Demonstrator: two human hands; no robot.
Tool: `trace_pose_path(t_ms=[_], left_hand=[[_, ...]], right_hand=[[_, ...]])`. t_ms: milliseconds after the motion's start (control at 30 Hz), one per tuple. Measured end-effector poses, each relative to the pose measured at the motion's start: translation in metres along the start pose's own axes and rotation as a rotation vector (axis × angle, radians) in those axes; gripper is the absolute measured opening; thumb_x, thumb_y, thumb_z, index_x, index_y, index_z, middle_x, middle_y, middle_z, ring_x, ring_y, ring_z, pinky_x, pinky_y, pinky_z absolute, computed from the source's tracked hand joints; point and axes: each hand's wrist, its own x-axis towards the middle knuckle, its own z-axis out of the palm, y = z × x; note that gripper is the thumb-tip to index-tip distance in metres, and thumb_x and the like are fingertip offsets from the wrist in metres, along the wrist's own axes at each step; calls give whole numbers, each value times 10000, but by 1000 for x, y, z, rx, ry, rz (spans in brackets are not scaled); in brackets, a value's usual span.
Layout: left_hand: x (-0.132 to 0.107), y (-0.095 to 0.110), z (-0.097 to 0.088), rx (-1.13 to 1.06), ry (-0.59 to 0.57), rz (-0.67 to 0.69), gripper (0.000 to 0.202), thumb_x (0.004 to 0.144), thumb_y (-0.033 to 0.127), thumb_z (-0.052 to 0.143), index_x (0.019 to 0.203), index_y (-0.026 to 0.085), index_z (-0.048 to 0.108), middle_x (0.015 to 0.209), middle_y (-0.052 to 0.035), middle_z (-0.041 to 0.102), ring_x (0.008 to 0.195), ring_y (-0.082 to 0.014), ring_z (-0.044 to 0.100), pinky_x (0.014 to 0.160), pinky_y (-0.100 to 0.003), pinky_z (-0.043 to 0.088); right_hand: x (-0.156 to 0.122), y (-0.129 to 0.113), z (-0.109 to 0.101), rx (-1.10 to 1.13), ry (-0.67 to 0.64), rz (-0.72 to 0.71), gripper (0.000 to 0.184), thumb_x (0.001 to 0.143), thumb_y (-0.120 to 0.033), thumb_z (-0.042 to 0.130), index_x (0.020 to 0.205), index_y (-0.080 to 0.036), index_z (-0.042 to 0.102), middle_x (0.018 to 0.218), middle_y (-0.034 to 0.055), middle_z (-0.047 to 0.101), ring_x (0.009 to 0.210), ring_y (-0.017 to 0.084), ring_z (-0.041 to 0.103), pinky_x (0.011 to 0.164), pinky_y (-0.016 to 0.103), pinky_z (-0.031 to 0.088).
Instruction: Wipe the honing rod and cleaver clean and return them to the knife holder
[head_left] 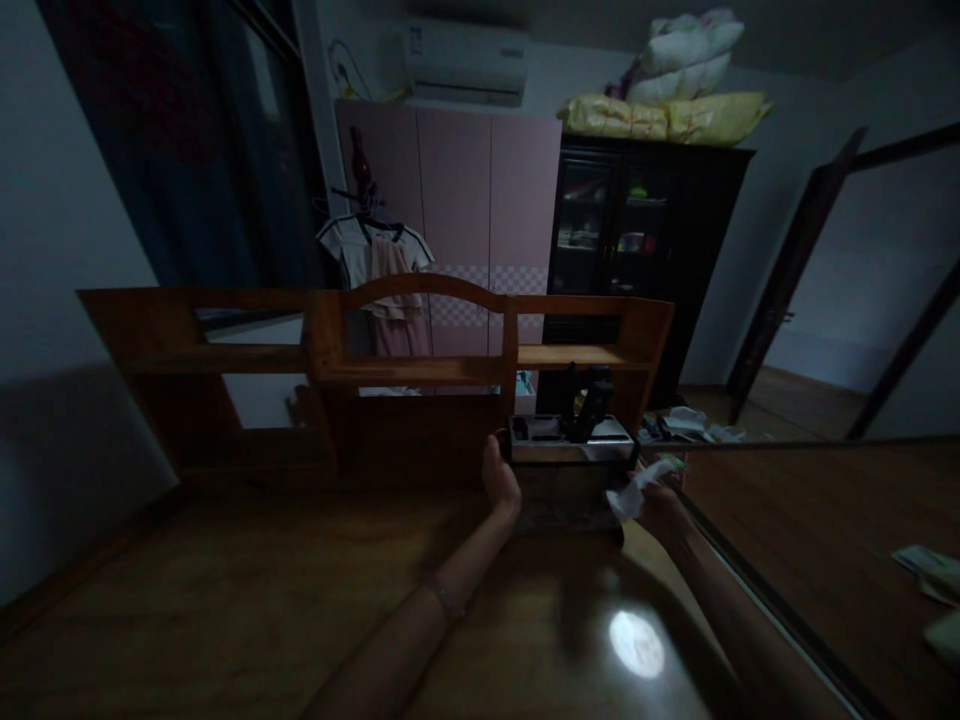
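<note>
A dark box-shaped holder (566,490) with a slotted, silvery top stands upright on the wooden desktop, in front of the shelf unit. Black handles (592,400) stick up from its slots; they look like those of knives or scissors, but the dim light hides details. My left hand (502,480) grips the holder's left side, its fingers partly hidden. At the right side, my right hand (664,505) is closed around a crumpled white tissue (636,490), near the holder's edge.
Behind the holder runs a wooden shelf unit (420,372) along the desktop (300,600). The desk's right edge drops to the wooden floor (840,520), where papers (930,565) lie. Farther back are a pink wardrobe (454,190), a dark cabinet (686,240) and an open door (795,270).
</note>
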Motion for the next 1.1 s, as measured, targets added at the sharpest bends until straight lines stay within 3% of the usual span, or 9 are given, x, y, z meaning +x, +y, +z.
trace_pose_path(t_ms=[133,300,400,500,633,767,867,967,1100], left_hand=[[4,-8,-1,15,-26,-1,509,974,385,270,1301,62,488,1396,-111,411,1319,-153,344,1121,-253,196],[-1,1,-12,28,-149,44,507,978,432,274,1370,156,436,1443,-38,356,1348,-128,293,1136,-243,160],[-14,17,-38,42,-175,15,578,958,508,310,1467,242,252,1508,6,222,1379,-131,223,1147,-280,148],[-38,36,-80,65,-132,-57,590,912,415,460,1436,224,268,1475,-45,280,1348,-164,283,1130,-326,206],[-91,59,-138,35,-261,3,515,900,418,471,1343,177,370,1386,-103,403,1290,-188,385,1107,-343,267],[-153,61,-164,325,-470,38,437,958,405,353,1318,175,444,1372,-112,423,1267,-192,422,1090,-368,317],[-189,28,-161,702,-753,412,410,960,333,347,1323,212,494,1416,-70,392,1304,-189,384,1079,-360,360],[-211,-22,-152,845,-649,883,444,884,441,486,1266,225,555,1394,-53,427,1264,-246,437,989,-395,456],[-221,-63,-152,932,-650,1088,601,839,625,449,1237,190,566,1374,-83,446,1202,-250,499,920,-394,501]], right_hand=[[-2,-2,10,71,38,98,330,482,-269,792,766,-139,684,743,78,643,692,204,594,725,350,486],[-30,-24,29,-87,70,-44,298,562,-311,779,792,-155,672,921,55,650,920,189,600,911,279,444],[-76,-51,21,-363,278,-16,433,623,-381,754,984,-156,676,1112,85,618,1030,247,579,853,293,484],[-133,-71,17,-453,374,52,517,655,-368,764,1109,-156,638,1085,100,619,934,233,606,705,254,504],[-189,-57,46,-443,238,224,527,747,-472,687,1155,-165,553,963,71,601,733,178,597,615,284,513],[-202,-16,92,-549,-95,292,503,859,-493,527,1230,-154,493,722,36,566,507,148,520,446,264,427],[-196,-2,117,-839,-73,260,445,772,-450,627,1111,-166,581,769,61,608,645,190,589,532,267,476],[-196,-6,128,-1044,67,188,405,795,-473,608,1063,-169,604,791,63,615,703,186,600,607,291,504],[-230,-25,125,-1135,166,138,404,878,-495,533,1115,-171,571,851,73,597,742,155,589,637,286,502]])
